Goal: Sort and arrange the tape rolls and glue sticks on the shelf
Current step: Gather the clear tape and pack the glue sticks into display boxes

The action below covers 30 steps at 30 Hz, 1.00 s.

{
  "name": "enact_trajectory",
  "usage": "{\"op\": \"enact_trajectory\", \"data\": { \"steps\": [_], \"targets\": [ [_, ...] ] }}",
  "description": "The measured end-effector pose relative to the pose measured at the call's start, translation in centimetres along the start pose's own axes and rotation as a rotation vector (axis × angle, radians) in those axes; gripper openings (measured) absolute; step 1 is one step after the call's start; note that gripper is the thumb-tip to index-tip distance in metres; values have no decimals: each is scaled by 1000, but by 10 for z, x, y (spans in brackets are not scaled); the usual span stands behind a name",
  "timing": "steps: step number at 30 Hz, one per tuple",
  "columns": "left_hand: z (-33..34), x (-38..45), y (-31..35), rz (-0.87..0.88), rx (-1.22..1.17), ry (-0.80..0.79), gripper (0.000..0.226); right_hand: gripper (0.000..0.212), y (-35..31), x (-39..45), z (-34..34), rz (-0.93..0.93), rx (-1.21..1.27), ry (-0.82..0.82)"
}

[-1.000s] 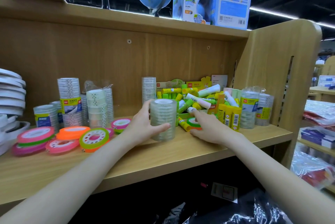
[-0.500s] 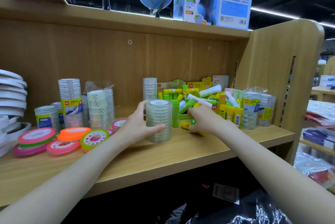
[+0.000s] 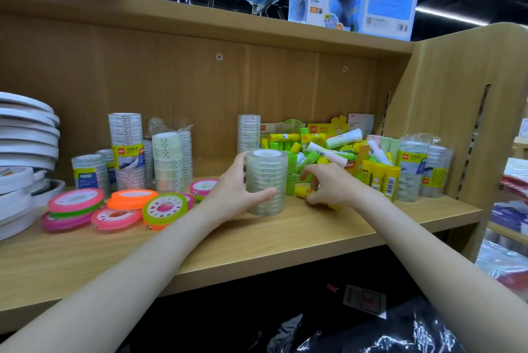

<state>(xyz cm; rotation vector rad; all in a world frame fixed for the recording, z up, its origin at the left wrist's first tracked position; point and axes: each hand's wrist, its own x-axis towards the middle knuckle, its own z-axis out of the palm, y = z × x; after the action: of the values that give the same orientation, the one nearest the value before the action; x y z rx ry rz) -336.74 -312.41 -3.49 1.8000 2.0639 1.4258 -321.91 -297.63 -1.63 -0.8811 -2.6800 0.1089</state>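
The clear tape stack (image 3: 267,181) stands upright mid-shelf (image 3: 285,241), my left hand (image 3: 234,191) wrapped around it. My right hand (image 3: 333,187), fingers curled, pinches a yellow glue stick (image 3: 304,192) lying sideways just right.

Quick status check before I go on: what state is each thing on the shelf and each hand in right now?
Left hand: grips the clear tape stack.
Clear tape stack: upright on the shelf, held.
Right hand: fingers curled over a yellow glue stick.
Yellow glue stick: lying on its side.
Glue stick pile: jumbled, unsorted.
Coloured tape rolls: lying flat, overlapping.
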Motion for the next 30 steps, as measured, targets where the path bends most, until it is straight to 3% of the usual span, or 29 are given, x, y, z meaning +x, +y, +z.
{"op": "enact_trajectory", "data": {
  "steps": [4, 6, 17, 19, 22, 25, 27, 30],
  "targets": [
    [0, -2, 2, -4, 3, -8, 77, 33, 4, 5, -15, 93, 264, 329],
    [0, -2, 3, -8, 0, -7, 75, 29, 4, 14, -20, 109, 316, 401],
    [-2, -4, 4, -7, -16, -29, 76, 46, 1, 36, -6, 136, 259, 239],
    [-2, -5, 4, -5, -17, -37, 75, 39, 6, 29, -17, 163, 146, 227],
    [-2, -4, 3, -10, -20, -45, 78, 30, 2, 13, -28, 150, -152, 11],
    [-3, -5, 3, -6, -2, -46, 82, 33, -1, -10, -9, 139, -275, -159],
    [-3, -7, 4, -4, 5, -48, 83, 31, -1, -31, 7, 88, -259, -61],
    [-3, -6, 2, 6, 34, -33, 82, 32, -9, -57, 16, -86, -34, 103]
  ]
}}
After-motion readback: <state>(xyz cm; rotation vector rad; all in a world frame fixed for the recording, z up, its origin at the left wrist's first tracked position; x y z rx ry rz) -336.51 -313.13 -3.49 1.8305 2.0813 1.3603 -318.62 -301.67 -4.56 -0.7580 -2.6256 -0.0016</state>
